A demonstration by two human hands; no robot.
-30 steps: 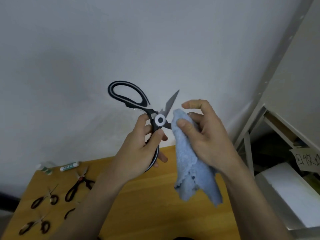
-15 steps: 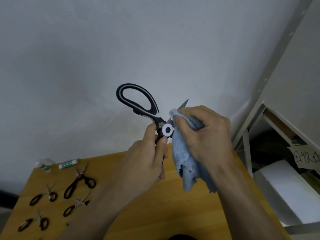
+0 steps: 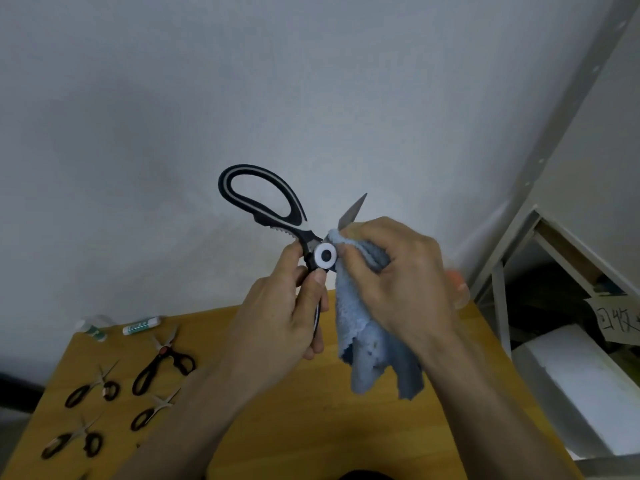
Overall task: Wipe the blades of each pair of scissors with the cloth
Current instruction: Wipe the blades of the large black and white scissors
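Wooden table [image 3: 311, 427] under plain pale wall [image 3: 242, 81]; grey metal shelving [image 3: 519, 237] at 3 o'clock, white foam block [image 3: 581, 382] on its lower level. At table's 9 o'clock, laid out: black-handled scissors [image 3: 162, 367], three small pairs [image 3: 91, 388] [image 3: 154, 408] [image 3: 71, 441] near it; two glue sticks [image 3: 142, 325] [image 3: 91, 329] at far edge.

Large kitchen scissors [image 3: 273, 216] held up mid-air above table, black-and-white loop at 11 o'clock, white pivot disc, blades spread, one tip pointing to 1 o'clock. Left hand [image 3: 287, 313] clenched on lower handle. Right hand [image 3: 394, 278] pinching light blue cloth [image 3: 367, 341] around blade just beside pivot, rest of cloth hanging to 6 o'clock.
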